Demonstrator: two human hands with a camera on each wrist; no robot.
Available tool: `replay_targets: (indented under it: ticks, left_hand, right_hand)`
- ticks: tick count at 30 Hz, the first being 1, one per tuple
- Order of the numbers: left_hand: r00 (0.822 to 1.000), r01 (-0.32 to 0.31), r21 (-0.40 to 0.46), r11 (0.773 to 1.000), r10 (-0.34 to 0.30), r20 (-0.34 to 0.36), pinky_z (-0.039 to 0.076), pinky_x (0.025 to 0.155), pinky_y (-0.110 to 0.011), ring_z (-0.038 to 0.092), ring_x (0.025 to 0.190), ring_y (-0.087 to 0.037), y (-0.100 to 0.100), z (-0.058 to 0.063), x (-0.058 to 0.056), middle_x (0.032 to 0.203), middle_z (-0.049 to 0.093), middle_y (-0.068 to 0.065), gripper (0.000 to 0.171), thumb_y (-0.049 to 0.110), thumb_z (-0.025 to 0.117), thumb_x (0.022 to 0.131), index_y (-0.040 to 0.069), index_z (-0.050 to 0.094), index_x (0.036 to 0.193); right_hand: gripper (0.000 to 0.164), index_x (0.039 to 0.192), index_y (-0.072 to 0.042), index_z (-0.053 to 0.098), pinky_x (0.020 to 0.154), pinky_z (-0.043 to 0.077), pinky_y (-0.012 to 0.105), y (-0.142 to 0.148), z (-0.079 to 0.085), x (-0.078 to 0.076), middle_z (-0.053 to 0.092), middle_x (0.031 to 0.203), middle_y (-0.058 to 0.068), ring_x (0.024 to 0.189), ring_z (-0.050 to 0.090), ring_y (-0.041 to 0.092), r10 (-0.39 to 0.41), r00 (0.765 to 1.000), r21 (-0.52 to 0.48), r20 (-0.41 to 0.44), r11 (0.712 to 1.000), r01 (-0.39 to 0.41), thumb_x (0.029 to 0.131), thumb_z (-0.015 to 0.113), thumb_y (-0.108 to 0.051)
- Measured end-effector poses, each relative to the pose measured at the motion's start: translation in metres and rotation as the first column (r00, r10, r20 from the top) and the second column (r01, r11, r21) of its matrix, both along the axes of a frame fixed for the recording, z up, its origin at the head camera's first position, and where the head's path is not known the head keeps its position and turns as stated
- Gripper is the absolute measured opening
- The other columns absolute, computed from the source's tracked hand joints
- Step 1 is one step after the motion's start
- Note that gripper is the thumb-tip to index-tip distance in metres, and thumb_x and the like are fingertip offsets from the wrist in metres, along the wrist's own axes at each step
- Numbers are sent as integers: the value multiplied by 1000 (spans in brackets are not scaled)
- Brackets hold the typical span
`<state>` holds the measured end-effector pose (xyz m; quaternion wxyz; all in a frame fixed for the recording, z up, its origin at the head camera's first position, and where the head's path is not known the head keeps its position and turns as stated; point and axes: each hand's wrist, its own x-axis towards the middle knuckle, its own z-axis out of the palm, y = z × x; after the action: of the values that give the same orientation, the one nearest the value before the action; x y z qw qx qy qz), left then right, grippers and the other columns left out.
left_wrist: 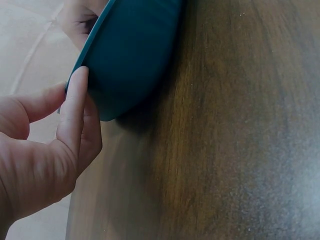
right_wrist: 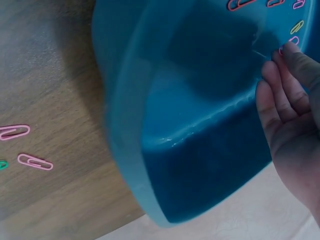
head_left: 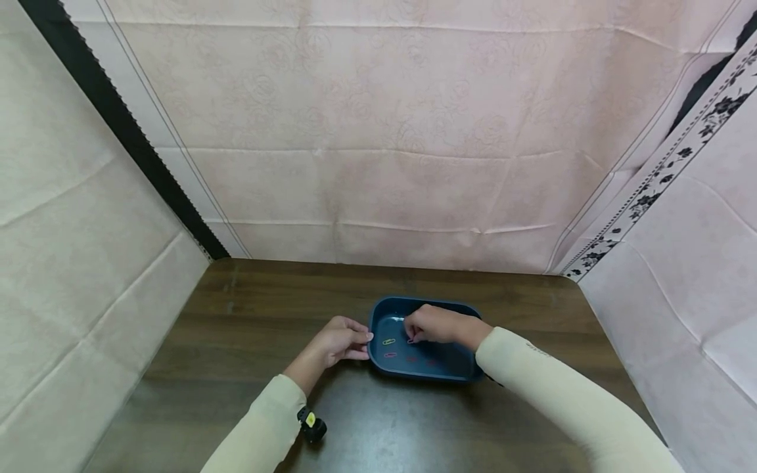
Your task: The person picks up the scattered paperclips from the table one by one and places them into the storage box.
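Note:
A blue plastic tray (head_left: 421,376) sits on the wooden table. At its left end, my left hand (head_left: 343,340) pinches the rim between thumb and fingers; the left wrist view shows a finger (left_wrist: 77,82) against the outer wall. Inside the tray, my right hand (head_left: 440,324) pinches a pink paper clip (right_wrist: 294,40) between thumb and fingertips, low over the tray floor. Beside it lie a yellow paper clip (head_left: 388,341) and another pink paper clip (head_left: 390,355). Red paper clips (right_wrist: 241,4) lie toward the tray's near side.
On the table beside the tray, the right wrist view shows pink paper clips (right_wrist: 35,161) and part of a green paper clip (right_wrist: 3,164). Pale cloth (head_left: 378,131) hangs behind the table (head_left: 266,289) and along both sides. A wrist camera (head_left: 312,426) is on the left sleeve.

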<state>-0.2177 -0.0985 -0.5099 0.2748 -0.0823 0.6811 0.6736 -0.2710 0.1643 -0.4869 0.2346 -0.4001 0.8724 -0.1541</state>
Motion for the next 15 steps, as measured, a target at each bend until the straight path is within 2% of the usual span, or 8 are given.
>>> replay_targets:
  ticks: [15]
  left_hand:
    - [1000,-1,-14,1000,2,9,66,76,-35,68,77,-18,1,4,1,97,66,-18,31,8,69,99,-9,61,124]
  right_hand:
    - [6,96,-16,73,70,56,17,-7,-9,-4,66,84,-5,71,60,5,1,1000,43,6,999,-2,99,70,-13]
